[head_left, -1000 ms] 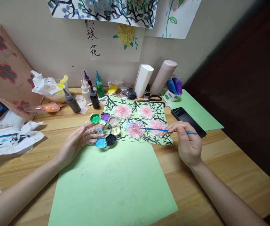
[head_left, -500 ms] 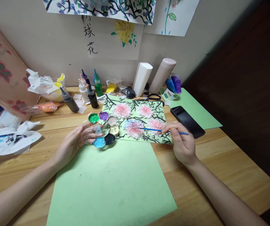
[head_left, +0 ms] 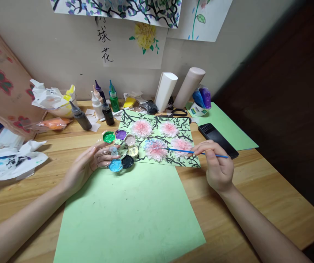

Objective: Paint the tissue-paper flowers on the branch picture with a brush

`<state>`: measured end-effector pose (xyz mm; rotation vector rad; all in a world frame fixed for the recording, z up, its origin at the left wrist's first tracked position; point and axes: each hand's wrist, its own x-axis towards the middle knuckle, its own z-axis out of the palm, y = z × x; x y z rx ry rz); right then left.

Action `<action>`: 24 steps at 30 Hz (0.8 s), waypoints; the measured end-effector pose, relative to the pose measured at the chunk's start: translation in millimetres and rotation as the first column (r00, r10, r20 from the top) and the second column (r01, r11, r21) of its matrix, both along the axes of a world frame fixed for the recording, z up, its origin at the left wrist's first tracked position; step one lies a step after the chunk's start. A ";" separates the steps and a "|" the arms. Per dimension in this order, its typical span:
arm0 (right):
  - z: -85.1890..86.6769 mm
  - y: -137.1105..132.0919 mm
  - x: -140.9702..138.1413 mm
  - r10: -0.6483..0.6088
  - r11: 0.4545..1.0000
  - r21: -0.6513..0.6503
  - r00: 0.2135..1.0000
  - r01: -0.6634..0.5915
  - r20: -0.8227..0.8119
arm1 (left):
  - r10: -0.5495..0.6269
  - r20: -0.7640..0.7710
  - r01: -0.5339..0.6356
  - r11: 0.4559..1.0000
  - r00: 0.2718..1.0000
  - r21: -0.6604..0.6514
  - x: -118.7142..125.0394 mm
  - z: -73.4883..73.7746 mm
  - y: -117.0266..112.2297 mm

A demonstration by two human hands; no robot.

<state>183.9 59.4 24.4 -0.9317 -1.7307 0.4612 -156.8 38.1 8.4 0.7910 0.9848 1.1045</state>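
Observation:
A blue paintbrush (head_left: 182, 150) is pinched between the thumb and fingers of my right hand (head_left: 218, 166). Its tip points left, at the lower-left pink paper flower (head_left: 156, 150), whose upper left is tinted blue; whether it touches cannot be told. Several such flowers stand on a light green picture sheet (head_left: 196, 162) with black painted branches. My left hand (head_left: 95, 156) holds a clear flower-shaped paint palette (head_left: 122, 148) by its left side, over the picture's left edge. Green, purple, pale pink, cream, black and light blue paint fill its wells.
A plain green sheet (head_left: 129, 215) lies in front. A black phone (head_left: 218, 140) rests right of the picture, black scissors (head_left: 177, 113) behind it. Paint bottles (head_left: 108, 114) and two white containers (head_left: 166, 91) stand along the wall. Stained tissue (head_left: 14, 162) lies at left.
My right hand has shifted slightly to the right with the paintbrush, and the brush tip has moved right across the lower-left flower. My left hand and the palette stay in place.

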 end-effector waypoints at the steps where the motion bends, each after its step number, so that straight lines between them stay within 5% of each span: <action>1: -0.2 0.0 0.1 0.006 1.000 -0.008 1.000 -0.006 0.013 | 0.001 0.001 -0.001 1.000 1.000 0.001 -0.3 -0.3 -0.1; 24: 5.2 -1.3 1.9 0.041 0.999 -0.036 0.999 -0.040 0.023 | 0.029 -0.005 -0.029 0.999 1.000 0.015 2.6 1.8 -1.0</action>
